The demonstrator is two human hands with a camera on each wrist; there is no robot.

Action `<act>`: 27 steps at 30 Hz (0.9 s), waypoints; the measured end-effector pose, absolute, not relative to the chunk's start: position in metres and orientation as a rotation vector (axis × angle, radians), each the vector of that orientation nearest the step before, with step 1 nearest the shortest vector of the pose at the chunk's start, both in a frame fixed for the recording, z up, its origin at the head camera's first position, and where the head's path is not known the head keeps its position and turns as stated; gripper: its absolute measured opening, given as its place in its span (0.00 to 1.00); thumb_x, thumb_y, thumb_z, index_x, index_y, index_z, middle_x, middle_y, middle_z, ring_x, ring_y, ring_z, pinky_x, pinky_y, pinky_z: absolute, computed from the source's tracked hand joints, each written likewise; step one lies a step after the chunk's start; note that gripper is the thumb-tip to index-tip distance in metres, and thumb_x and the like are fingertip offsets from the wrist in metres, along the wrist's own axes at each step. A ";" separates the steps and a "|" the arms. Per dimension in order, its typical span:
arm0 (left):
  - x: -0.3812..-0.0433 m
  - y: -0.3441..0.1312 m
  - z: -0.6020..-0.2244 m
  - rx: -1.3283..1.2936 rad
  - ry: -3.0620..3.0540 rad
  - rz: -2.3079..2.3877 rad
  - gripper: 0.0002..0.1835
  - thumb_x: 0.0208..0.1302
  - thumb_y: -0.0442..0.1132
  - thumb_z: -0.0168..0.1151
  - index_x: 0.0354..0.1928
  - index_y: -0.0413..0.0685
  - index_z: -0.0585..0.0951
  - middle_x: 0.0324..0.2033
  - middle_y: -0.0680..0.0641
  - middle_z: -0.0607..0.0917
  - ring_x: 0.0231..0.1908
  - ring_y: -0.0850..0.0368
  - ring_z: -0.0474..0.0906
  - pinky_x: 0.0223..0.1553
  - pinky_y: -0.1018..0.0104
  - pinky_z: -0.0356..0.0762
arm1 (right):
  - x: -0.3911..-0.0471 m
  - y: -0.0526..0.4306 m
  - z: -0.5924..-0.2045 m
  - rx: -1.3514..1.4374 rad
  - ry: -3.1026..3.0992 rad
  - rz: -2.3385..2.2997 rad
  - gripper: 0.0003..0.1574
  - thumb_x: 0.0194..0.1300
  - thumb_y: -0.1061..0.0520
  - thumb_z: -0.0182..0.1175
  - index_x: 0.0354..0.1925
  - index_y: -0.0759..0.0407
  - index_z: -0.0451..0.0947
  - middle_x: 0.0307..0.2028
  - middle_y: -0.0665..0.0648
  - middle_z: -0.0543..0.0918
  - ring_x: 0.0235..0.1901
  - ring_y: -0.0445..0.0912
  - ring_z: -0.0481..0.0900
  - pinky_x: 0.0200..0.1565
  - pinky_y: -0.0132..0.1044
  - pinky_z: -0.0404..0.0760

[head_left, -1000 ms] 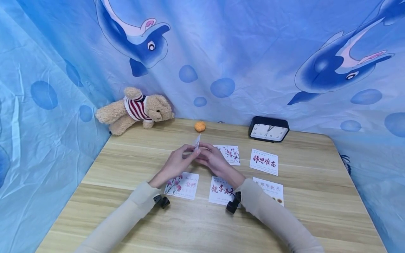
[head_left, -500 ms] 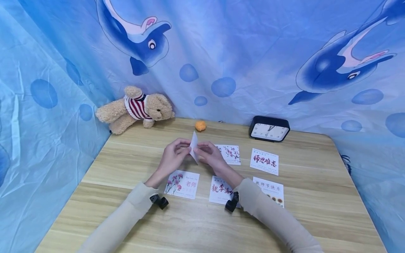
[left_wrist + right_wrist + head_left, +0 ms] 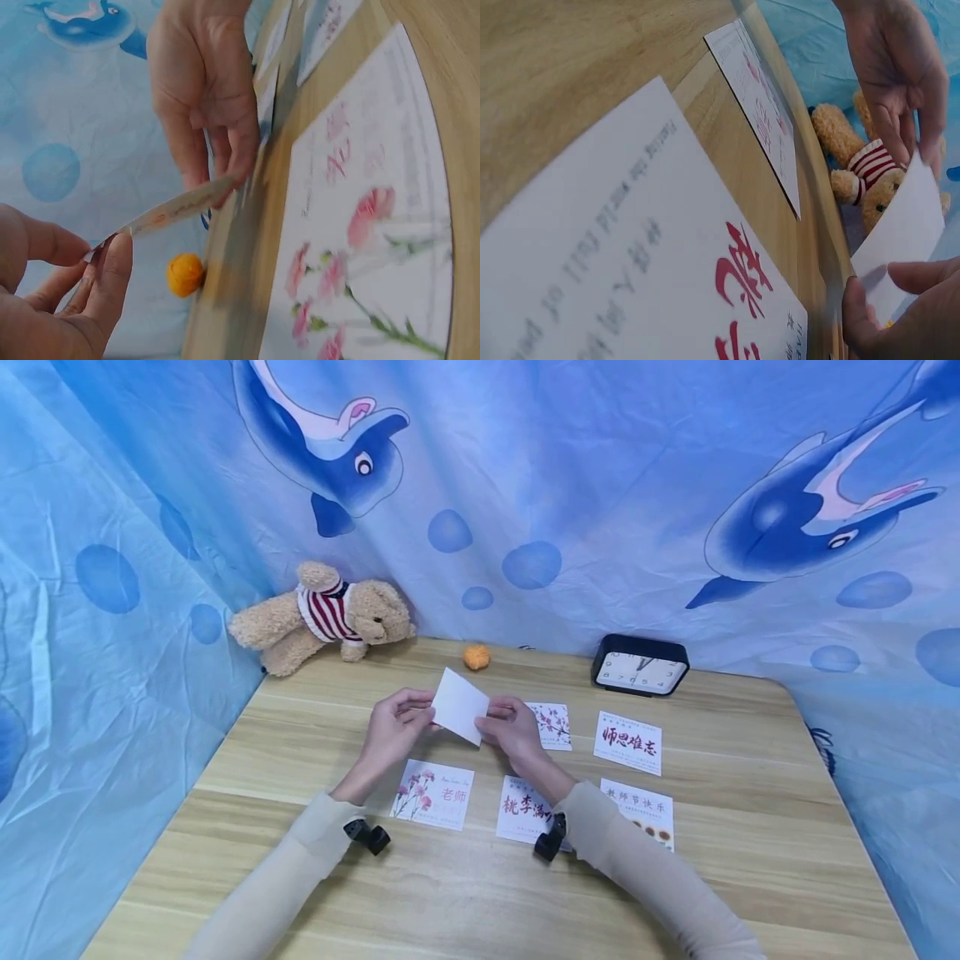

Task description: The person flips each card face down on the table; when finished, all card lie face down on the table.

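Note:
A square white card (image 3: pixel 461 706) is held up over the table between both hands, its blank side toward the head camera. My left hand (image 3: pixel 395 731) pinches its left edge between thumb and fingers. On the opposite edge, my right hand (image 3: pixel 517 732) pinches it the same way. In the left wrist view the card (image 3: pixel 180 208) appears nearly edge-on, with faint print on its far side. Below the hands lie a card with pink carnations (image 3: pixel 433 795) and a card with red lettering (image 3: pixel 519 810), partly covered by the right wrist.
A plum-blossom card (image 3: pixel 553 727) lies behind the right hand. Farther right are another red-lettered card (image 3: pixel 628 743) and a sunflower card (image 3: pixel 637 814). Along the back edge are a teddy bear (image 3: pixel 330 614), an orange ball (image 3: pixel 476 657) and a black clock (image 3: pixel 640 666).
The held card has turned from nearly edge-on to show its blank white face. The hands have moved apart, the left one leftward, each now at an opposite edge.

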State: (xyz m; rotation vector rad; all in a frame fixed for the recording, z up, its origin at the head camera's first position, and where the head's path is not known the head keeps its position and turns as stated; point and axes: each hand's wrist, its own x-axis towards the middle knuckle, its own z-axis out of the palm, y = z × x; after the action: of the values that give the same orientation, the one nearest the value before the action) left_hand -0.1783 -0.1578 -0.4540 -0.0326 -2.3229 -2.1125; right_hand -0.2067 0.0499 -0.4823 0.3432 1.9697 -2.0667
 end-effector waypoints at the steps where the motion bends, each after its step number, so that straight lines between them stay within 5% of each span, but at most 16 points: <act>1: -0.179 -0.159 -0.455 -0.019 -2.328 -2.105 0.16 0.69 0.23 0.61 0.57 0.26 0.79 0.54 0.27 0.82 0.36 0.64 0.87 0.46 0.62 0.91 | -0.207 0.051 -0.482 0.351 1.985 -2.057 0.34 0.62 0.67 0.72 0.65 0.58 0.75 0.57 0.60 0.80 0.48 0.47 0.83 0.48 0.36 0.90; 10: -0.179 -0.171 -0.467 0.078 -2.598 -1.755 0.14 0.65 0.27 0.67 0.52 0.32 0.84 0.47 0.32 0.87 0.41 0.45 0.90 0.42 0.65 0.90 | -0.213 0.061 -0.484 0.301 2.084 -2.001 0.31 0.61 0.70 0.70 0.62 0.62 0.79 0.51 0.60 0.84 0.40 0.45 0.87 0.43 0.35 0.91; 13: -0.180 -0.173 -0.474 0.054 -2.683 -1.597 0.13 0.64 0.29 0.69 0.51 0.35 0.86 0.43 0.35 0.89 0.41 0.46 0.89 0.41 0.70 0.89 | -0.214 0.062 -0.482 0.283 2.114 -1.975 0.32 0.59 0.72 0.70 0.62 0.63 0.80 0.49 0.61 0.84 0.38 0.45 0.87 0.41 0.36 0.92; 27: -0.188 -0.170 -0.484 -0.016 -2.754 -1.450 0.19 0.60 0.26 0.72 0.54 0.30 0.84 0.41 0.34 0.90 0.40 0.45 0.89 0.44 0.61 0.90 | -0.214 0.064 -0.484 0.209 2.277 -1.728 0.38 0.57 0.68 0.72 0.66 0.59 0.78 0.50 0.58 0.84 0.41 0.46 0.85 0.41 0.33 0.90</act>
State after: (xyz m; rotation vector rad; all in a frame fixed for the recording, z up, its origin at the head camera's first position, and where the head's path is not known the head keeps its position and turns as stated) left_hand -0.1877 -0.1695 -0.4839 -0.0156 -2.7539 -1.4501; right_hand -0.2135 0.0637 -0.4844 0.2089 2.2771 -1.7277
